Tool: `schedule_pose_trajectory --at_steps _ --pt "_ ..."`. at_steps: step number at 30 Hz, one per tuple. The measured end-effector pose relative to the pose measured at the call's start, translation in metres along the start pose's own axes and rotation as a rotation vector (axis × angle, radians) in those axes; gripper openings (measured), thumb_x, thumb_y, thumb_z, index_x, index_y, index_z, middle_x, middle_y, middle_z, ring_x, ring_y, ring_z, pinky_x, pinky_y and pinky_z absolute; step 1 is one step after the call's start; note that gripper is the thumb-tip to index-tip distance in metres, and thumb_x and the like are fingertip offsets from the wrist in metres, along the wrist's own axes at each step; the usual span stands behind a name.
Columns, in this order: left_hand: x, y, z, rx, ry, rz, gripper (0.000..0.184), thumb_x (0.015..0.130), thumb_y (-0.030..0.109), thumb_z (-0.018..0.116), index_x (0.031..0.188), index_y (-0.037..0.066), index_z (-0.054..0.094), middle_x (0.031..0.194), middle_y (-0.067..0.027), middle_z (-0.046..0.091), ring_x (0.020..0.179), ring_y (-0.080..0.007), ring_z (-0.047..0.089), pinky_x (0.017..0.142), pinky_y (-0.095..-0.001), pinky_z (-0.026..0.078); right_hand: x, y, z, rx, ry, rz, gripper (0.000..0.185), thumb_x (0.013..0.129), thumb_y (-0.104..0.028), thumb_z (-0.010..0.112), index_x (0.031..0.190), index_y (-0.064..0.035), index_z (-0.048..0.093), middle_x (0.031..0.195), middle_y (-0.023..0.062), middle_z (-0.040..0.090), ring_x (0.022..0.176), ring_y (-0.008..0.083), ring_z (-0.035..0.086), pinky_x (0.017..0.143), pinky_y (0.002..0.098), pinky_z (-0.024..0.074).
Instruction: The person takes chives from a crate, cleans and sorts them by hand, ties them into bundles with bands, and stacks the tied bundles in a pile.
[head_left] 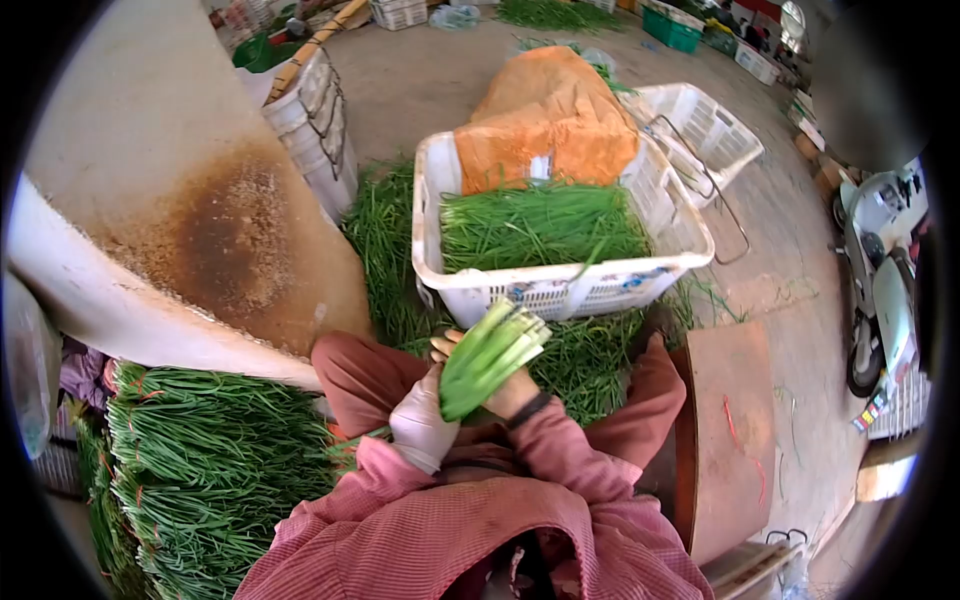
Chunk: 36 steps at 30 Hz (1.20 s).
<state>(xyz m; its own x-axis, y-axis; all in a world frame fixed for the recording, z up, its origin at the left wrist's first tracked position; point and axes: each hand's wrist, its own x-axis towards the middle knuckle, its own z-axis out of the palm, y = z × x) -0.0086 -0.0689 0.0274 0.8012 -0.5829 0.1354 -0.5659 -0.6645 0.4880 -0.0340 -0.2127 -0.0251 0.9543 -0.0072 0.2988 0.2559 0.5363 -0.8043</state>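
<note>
A bunch of chives (490, 360) is held in front of my lap, its pale cut ends pointing up and to the right. My left hand (418, 418), in a whitish glove, is closed round the green lower part. Behind the bunch, my right hand (512, 394) is closed against its right side and partly hidden by the stalks. A dark band circles the right wrist. Just beyond my hands stands a white plastic crate (560, 290) with loose chives (545, 222) in it and an orange sack (550, 105) over its far side.
Tied bundles of chives (215, 480) are stacked at my left, below a stained slanting wall (200, 220). Loose greens (385, 235) cover the floor round the crate. A brown board (735, 430) stands at my right. Farther right is a scooter (885, 280); another white crate (700, 120) lies behind.
</note>
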Motion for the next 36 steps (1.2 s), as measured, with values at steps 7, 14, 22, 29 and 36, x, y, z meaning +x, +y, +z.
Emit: schedule_pose_trajectory --at_steps 7,14,22,29,36 --pt "0.028 -0.012 -0.082 -0.124 -0.541 0.476 0.099 0.06 0.045 0.071 0.129 -0.006 0.021 0.13 -0.0242 0.028 0.121 -0.0323 0.029 0.101 -0.0354 0.022 -0.028 0.02 -0.02 1.021 0.077 0.094 0.049 0.09 -0.037 0.027 0.127 -0.0044 0.034 0.123 0.0137 0.044 0.112 0.0248 0.043 0.096 0.0362 0.0348" --pt "0.058 -0.046 0.019 -1.225 -1.657 -0.191 0.066 0.071 0.02 0.067 0.123 0.0 0.034 0.119 -0.016 0.045 0.106 -0.0252 0.046 0.09 -0.033 0.037 -0.011 -0.006 -0.01 0.984 0.056 0.304 0.058 0.086 -0.045 0.034 0.118 0.0022 0.043 0.118 0.0186 0.048 0.108 0.0295 0.047 0.093 0.0385 0.038" --pt "0.042 -0.019 0.014 -1.476 -1.55 -0.14 0.067 0.068 0.011 0.069 0.125 0.004 0.035 0.116 -0.0114 0.049 0.101 -0.0223 0.051 0.086 -0.0344 0.041 -0.02 -0.178 -0.084 -0.126 0.631 -0.214 0.088 0.074 -0.071 0.029 0.128 -0.0015 0.027 0.122 0.0175 0.04 0.111 0.0244 0.042 0.097 0.036 0.0303" --pt "0.036 -0.009 0.001 -1.488 -1.517 -0.258 0.075 0.066 0.006 0.07 0.129 0.004 0.03 0.124 -0.0113 0.043 0.114 -0.0211 0.041 0.097 -0.0345 0.03 -0.02 -0.113 -0.084 0.198 0.095 0.108 0.094 0.066 -0.072 0.042 0.127 -0.0021 0.028 0.125 0.0132 0.038 0.116 0.0217 0.034 0.091 0.0339 0.0377" --pt "0.019 -0.02 0.018 -1.213 -1.293 -0.267 0.063 0.065 0.004 0.071 0.12 0.003 0.042 0.113 -0.008 0.052 0.102 -0.0166 0.049 0.09 -0.0308 0.038 -0.051 -0.09 -0.029 -0.739 0.169 0.114 0.063 0.073 -0.013 0.066 0.128 -0.0089 0.035 0.131 0.012 0.035 0.12 0.0228 0.034 0.1 0.0337 0.028"
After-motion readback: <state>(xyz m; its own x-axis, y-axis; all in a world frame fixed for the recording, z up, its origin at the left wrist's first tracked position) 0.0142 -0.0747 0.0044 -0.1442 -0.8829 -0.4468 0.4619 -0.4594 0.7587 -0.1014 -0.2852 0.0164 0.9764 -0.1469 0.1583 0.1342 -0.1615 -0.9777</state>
